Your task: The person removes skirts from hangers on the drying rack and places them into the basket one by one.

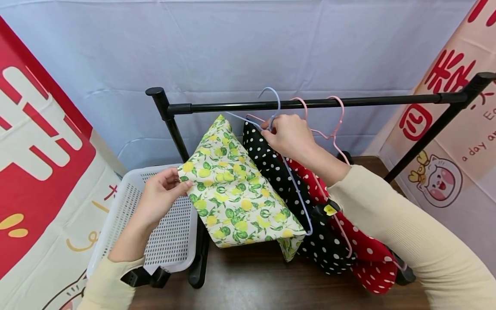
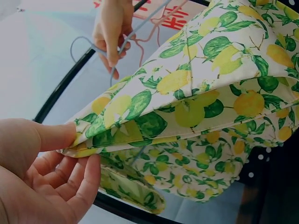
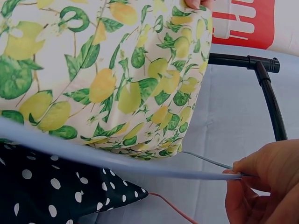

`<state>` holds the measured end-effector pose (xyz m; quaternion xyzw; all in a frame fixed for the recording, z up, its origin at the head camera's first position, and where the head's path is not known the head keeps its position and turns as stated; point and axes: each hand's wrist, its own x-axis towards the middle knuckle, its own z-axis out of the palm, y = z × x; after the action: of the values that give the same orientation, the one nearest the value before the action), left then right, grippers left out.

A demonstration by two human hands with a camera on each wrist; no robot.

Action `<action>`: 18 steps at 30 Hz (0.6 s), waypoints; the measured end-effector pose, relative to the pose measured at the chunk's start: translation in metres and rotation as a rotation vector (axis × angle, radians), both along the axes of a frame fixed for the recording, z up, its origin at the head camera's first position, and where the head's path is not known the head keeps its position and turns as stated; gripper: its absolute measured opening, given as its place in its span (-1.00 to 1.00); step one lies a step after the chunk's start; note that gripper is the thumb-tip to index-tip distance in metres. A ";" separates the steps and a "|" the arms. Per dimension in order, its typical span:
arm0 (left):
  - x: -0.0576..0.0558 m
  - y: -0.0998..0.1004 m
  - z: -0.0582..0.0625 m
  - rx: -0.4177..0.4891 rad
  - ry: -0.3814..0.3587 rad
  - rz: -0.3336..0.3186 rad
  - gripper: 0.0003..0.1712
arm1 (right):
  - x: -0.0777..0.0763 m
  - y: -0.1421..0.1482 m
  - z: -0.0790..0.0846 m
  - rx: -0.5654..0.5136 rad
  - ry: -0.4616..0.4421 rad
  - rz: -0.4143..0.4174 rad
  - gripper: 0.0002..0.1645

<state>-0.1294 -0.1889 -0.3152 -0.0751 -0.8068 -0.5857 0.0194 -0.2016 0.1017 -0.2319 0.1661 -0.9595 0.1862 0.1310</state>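
Observation:
My left hand pinches the left corner of a lemon-print cloth between thumb and fingers. In the left wrist view the cloth's edge parts into layers just beyond that grip. My right hand grips a light-blue hanger at its neck, under the hook. The hook overlaps the black rail in the head view. The cloth lies along the hanger, covering its lower bar, while one sloping arm stays exposed. In the right wrist view my right thumb and fingers pinch the blue wire.
Two pink hangers hang on the black rail. Beside the lemon cloth are a black polka-dot cloth and a red polka-dot one. A white perforated basket stands at the left on the brown table.

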 end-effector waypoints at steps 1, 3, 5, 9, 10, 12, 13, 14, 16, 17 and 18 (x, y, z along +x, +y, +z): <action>0.001 -0.001 0.001 -0.009 0.009 0.003 -0.70 | 0.000 0.000 0.000 -0.004 -0.001 0.003 -0.73; 0.002 -0.002 0.004 -0.024 0.024 0.013 -0.70 | 0.000 0.000 0.000 -0.009 -0.001 0.009 -0.73; 0.004 -0.003 0.007 -0.046 0.037 0.025 -0.70 | 0.000 0.000 0.000 -0.013 0.000 0.014 -0.73; 0.007 -0.005 0.013 -0.075 0.080 0.049 -0.70 | 0.000 0.001 0.000 -0.010 0.014 0.008 -0.72; 0.008 -0.005 0.014 -0.085 0.094 0.059 -0.71 | 0.000 0.000 0.000 -0.012 0.017 0.010 -0.73; 0.010 -0.007 0.016 -0.093 0.117 0.075 -0.72 | 0.000 0.000 0.001 -0.013 0.021 0.011 -0.72; 0.010 -0.007 0.017 -0.096 0.125 0.082 -0.73 | 0.000 0.000 0.001 -0.011 0.021 0.011 -0.72; 0.011 -0.008 0.018 -0.097 0.133 0.088 -0.73 | 0.000 0.000 0.001 -0.011 0.020 0.010 -0.72; 0.011 -0.008 0.019 -0.094 0.146 0.097 -0.75 | 0.001 0.000 0.001 -0.011 0.016 0.011 -0.72; 0.012 -0.009 0.019 -0.093 0.149 0.100 -0.75 | 0.001 0.000 0.001 -0.011 0.014 0.009 -0.71; 0.012 -0.009 0.019 -0.097 0.152 0.108 -0.75 | 0.000 0.000 0.001 -0.011 0.012 0.007 -0.72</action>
<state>-0.1172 -0.1978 -0.2962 -0.0763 -0.8334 -0.5366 0.1083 -0.2012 0.1021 -0.2305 0.1697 -0.9571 0.1906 0.1371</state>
